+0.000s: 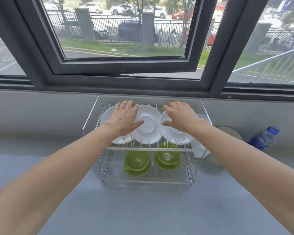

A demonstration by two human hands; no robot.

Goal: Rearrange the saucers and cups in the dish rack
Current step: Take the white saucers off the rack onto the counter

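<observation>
A two-tier wire dish rack [192, 150] stands on the grey counter against the wall. Three white saucers lie on its top tier: left saucer [107, 116], middle saucer [148, 124], right saucer [175, 138]. My left hand [124, 117] rests flat on the left saucer, thumb touching the middle one. Fingers spread, my right hand [180, 116] lies flat on the right saucer. Neither hand grips anything. On the lower tier sit two green cups, one at the left [137, 162] and one at the right [168, 157], each stacked on green ware.
A white holder [198, 150] hangs on the rack's right end. A round beige board [231, 133] leans behind it. A blue water bottle [263, 138] lies at the right by the wall. A window frame [126, 67] rises above the rack. Grey counter [143, 209] spreads in front.
</observation>
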